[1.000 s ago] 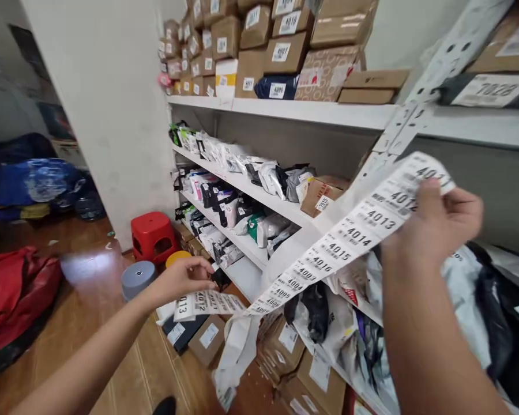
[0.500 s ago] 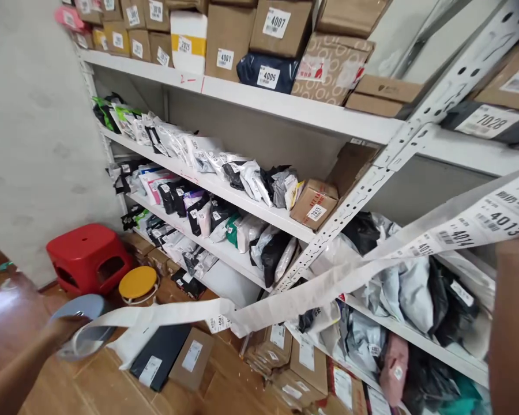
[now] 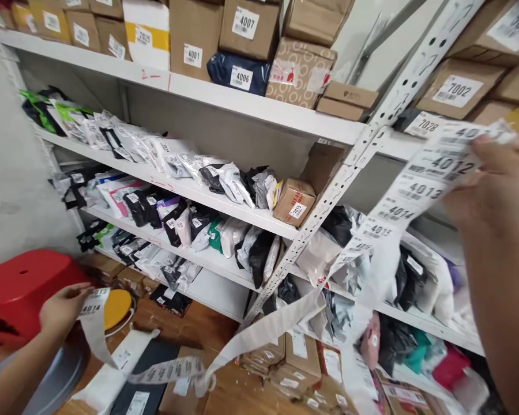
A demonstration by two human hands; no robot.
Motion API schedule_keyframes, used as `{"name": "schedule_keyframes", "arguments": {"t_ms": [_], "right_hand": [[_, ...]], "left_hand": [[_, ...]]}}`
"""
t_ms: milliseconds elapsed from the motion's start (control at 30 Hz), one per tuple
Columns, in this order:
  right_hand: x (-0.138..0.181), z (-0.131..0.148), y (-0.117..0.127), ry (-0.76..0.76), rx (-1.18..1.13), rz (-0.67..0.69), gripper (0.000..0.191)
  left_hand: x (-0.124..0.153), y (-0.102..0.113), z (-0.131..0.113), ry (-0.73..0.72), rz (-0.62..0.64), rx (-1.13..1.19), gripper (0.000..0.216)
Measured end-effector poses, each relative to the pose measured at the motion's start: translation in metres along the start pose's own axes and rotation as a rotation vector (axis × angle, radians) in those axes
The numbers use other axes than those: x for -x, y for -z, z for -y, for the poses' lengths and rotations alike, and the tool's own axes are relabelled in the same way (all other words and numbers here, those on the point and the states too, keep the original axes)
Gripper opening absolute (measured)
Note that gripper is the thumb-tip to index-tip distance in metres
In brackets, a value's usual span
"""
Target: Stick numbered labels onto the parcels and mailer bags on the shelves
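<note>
A long white strip of numbered barcode labels (image 3: 419, 187) runs between my two hands and sags toward the floor in the middle. My right hand (image 3: 497, 184), high at the right, pinches the upper end, where the numbers 4012, 4013 and 4014 show. My left hand (image 3: 63, 311), low at the left in front of a red stool (image 3: 21, 285), holds the lower end of the strip. The loose middle hangs in front of the lower shelf and curls over a black flat package (image 3: 140, 389) on the floor.
White metal shelving (image 3: 259, 112) fills the view: numbered cardboard boxes (image 3: 242, 26) on top, soft mailer bags (image 3: 225, 178) on the middle shelves, small boxes (image 3: 294, 360) on the wooden floor. A yellow round lid (image 3: 116, 308) and a grey stool (image 3: 56, 380) lie by the red stool.
My view has swung right and closer to the shelves. My right hand rose into view with the strip's upper end. My left hand moved up beside the red stool with the lower end.
</note>
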State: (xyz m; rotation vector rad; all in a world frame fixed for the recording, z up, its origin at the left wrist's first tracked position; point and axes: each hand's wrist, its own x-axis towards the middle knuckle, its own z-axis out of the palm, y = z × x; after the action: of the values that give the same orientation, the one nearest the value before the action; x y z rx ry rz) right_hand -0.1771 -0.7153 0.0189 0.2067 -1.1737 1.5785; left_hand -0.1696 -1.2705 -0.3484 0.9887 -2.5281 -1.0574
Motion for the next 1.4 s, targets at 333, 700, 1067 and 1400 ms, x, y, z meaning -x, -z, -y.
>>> {"name": "schedule_keyframes", "arguments": {"t_ms": [333,700,1067,1400], "right_hand": [[0.109,-0.013,-0.063,-0.121,0.294,0.146,0.025],[0.265,-0.031,-0.104,-0.375,0.360,0.484,0.027],[0.282,-0.044,-0.122,-0.291,0.423,0.625,0.024],[0.234,-0.062,-0.153,-0.346,0.219,0.591,0.034]], "left_hand": [[-0.022,-0.045,-0.106,-0.591,0.413,0.252,0.030],[0.085,0.041,-0.218,-0.827,0.922,0.838,0.080],[0.064,0.032,-0.224,-0.848,1.145,0.962,0.043],[0.053,0.034,-0.283,-0.849,0.826,1.038,0.050]]}}
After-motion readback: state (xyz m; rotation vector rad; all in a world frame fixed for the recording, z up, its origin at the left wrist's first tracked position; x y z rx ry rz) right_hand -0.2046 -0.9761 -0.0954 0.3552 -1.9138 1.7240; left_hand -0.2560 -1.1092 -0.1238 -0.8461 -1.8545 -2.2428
